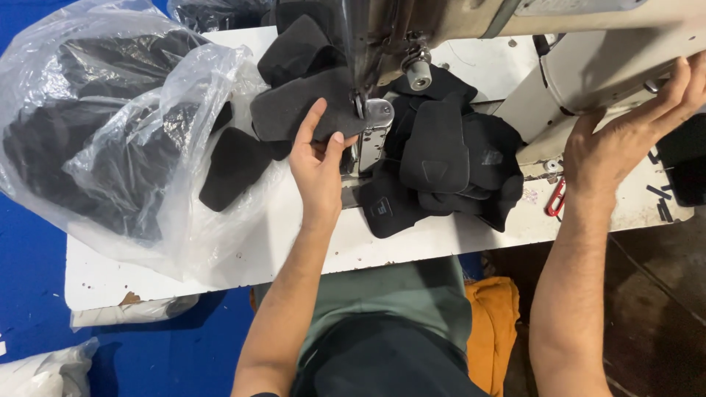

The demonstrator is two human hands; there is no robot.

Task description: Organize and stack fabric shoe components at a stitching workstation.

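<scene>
- Left hand (318, 163) pinching a flat black padded fabric piece (301, 110), thumb and fingers closed on its lower edge, holding it up against the metal presser foot and post (373, 132) of the sewing machine.
- Right hand (632, 129) spread open, palm and fingers resting flat on the cream-coloured sewing machine body (588, 70), gripping nothing.
- Between the two hands, a heap of black padded cut pieces (441, 162), lying on the white worn table top (243, 242) just right of the left hand.
- Just below the right hand, small red thread snips (557, 198) on the table edge.
- Well left of the left hand, a large clear plastic bag of black pieces (110, 132), open mouth turned toward the machine, one loose black piece (232, 169) lying at its mouth.
- Below both forearms, grey-green shirt (397, 301) and an orange cloth (493, 323); blue floor (29, 272) beyond the table's left edge.
</scene>
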